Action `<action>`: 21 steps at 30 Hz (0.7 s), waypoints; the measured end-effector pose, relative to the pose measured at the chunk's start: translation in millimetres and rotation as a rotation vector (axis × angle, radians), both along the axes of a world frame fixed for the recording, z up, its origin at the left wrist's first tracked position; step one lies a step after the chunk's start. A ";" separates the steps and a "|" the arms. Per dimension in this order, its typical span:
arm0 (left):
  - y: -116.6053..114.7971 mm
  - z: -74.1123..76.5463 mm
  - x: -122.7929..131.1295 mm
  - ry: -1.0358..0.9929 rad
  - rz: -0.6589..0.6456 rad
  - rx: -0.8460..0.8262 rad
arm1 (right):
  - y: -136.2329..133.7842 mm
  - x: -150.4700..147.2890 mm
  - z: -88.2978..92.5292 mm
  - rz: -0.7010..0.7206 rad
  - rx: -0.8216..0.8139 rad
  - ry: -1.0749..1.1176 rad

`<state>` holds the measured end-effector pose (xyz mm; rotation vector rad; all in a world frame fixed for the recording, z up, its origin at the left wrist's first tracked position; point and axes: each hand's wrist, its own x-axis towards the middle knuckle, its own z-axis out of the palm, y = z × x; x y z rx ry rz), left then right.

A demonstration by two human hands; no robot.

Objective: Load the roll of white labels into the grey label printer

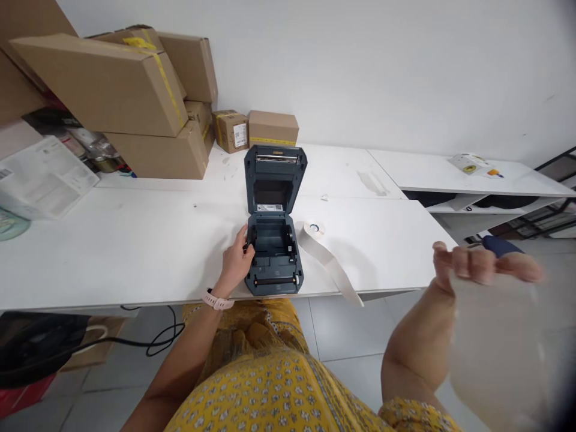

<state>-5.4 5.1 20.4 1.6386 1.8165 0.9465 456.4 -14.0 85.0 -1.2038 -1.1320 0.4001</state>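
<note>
Dark-grey boxy plastic printer [273, 282]: opened
L hand [237, 255]: at its 9 o'clk, pinch unclear
R hand [482, 264]: pinching pale blurred sheet [495, 342]

The left hand [237, 259] touched the open label printer [271, 249] at nine o'clock; a label roll [310, 239] lay at three; the right hand [483, 265] gripped a pale sheet [497, 342], four o'clock.

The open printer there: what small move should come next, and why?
Probably put down the pale, blurred item in the right hand. That would free the hand for the white roll, which lies beside the printer with its strip trailing past the table edge, while the lid stands open.
</note>
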 end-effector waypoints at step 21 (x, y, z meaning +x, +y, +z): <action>3.8 -6.9 -2.3 0.035 0.011 -0.016 | 110.5 -51.1 -70.5 0.862 -0.729 -0.216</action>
